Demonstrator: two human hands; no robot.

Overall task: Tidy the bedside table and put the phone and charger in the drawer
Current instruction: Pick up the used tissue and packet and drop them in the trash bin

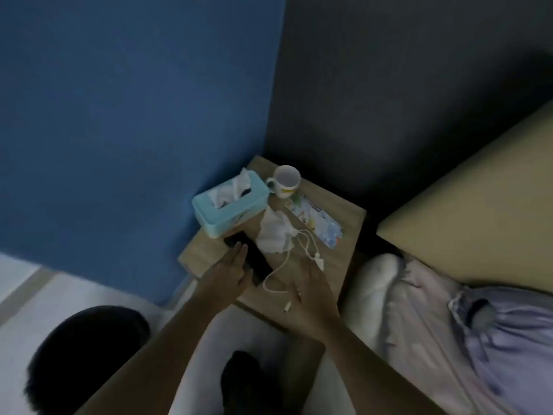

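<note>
A black phone point(259, 263) lies on the wooden bedside table point(338, 217), near its left front. My left hand point(230, 272) rests flat with its fingers spread, overlapping the phone's left edge. A white charger plug point(319, 261) with a looping white cable point(279, 280) lies to the phone's right. My right hand point(311, 290) hovers open over the cable, its fingertips close to the plug. Neither hand grips anything. The drawer front below the table top is hidden by my arms.
A teal tissue box point(232, 211) stands at the table's left, a white mug point(285, 181) behind it. A crumpled tissue point(273, 233) and a printed flat packet point(317, 220) lie mid-table. A bed with pillow point(380, 283) is at the right, walls behind.
</note>
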